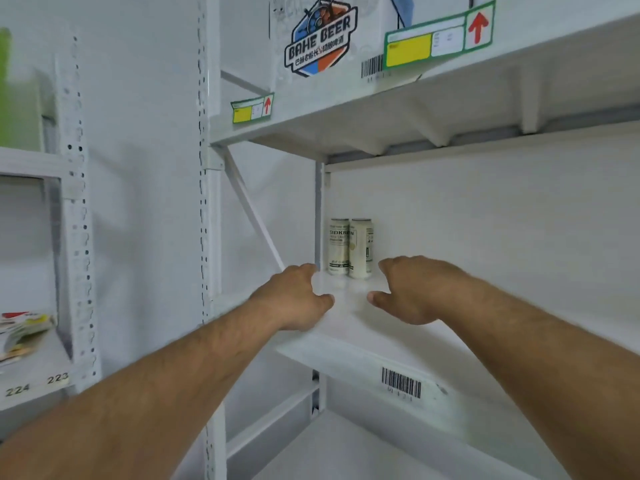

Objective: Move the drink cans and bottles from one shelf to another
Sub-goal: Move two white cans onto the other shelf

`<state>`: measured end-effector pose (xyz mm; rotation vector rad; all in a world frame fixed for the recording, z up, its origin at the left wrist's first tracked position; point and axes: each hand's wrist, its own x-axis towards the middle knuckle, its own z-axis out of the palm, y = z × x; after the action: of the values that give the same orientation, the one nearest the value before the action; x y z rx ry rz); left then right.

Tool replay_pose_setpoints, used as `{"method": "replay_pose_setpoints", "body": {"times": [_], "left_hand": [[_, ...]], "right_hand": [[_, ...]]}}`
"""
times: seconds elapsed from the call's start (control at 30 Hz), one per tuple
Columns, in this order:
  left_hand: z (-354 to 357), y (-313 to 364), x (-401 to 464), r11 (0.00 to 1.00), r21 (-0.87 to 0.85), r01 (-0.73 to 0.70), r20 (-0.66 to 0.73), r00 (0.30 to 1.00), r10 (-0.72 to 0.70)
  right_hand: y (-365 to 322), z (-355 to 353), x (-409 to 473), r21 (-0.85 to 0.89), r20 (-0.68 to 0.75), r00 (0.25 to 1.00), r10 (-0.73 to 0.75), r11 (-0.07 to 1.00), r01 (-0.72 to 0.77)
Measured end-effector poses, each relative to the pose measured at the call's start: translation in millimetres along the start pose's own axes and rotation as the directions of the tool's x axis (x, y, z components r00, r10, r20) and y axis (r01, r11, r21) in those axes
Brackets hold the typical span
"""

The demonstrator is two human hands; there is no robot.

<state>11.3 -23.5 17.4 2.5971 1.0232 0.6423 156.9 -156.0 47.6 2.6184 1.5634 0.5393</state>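
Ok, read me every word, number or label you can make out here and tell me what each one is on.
"BAHE BEER": logo on the white carton on the upper shelf; the characters beneath are blurred.
"SIDKR": left can; the right can covers the rest.
"224", "223": edge of the left shelf.
Shelf tags, barcode sticker: print too blurred.

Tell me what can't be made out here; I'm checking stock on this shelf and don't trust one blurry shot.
Head view only:
- Cans: small print too small; bases blurred by glare off the shelf.
- Left hand, right hand: palms face away, fingers motion-blurred.
- Carton above: cut off by the top edge.
- Barcode label: digits blurred.
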Motion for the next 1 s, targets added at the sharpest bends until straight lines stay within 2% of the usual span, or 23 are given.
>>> {"method": "replay_pose_setpoints", "body": {"times": [0.13, 0.4, 0.73, 1.0], "left_hand": [[7.9, 1.0, 21.4, 1.0, 0.007, 0.005, 0.005, 1.0, -0.005], [21.4, 8.1, 68.8, 0.998, -0.036, -0.059, 0.01, 0.998, 0.059], [22.9, -11.3, 123.7, 0.99, -0.047, -0.132, 0.031, 0.991, 0.134], [2.2, -44.4, 187.1, 0.98, -0.125, -0.154, 0.047, 0.986, 0.161]], "right_hand": [[11.5, 14.4, 8.9, 0.019, -0.002, 1.0, -0.008, 1.0, 0.008], [38.7, 34.2, 11.9, 0.106, 0.052, 0.996, 0.067, 0.992, -0.073], [24.9, 26.3, 34.3, -0.044, 0.042, 0.989, 0.142, 0.989, -0.14], [-0.1, 14.8, 104.5, -0.033, 0.038, 0.959, 0.28, 0.96, -0.279]]}}
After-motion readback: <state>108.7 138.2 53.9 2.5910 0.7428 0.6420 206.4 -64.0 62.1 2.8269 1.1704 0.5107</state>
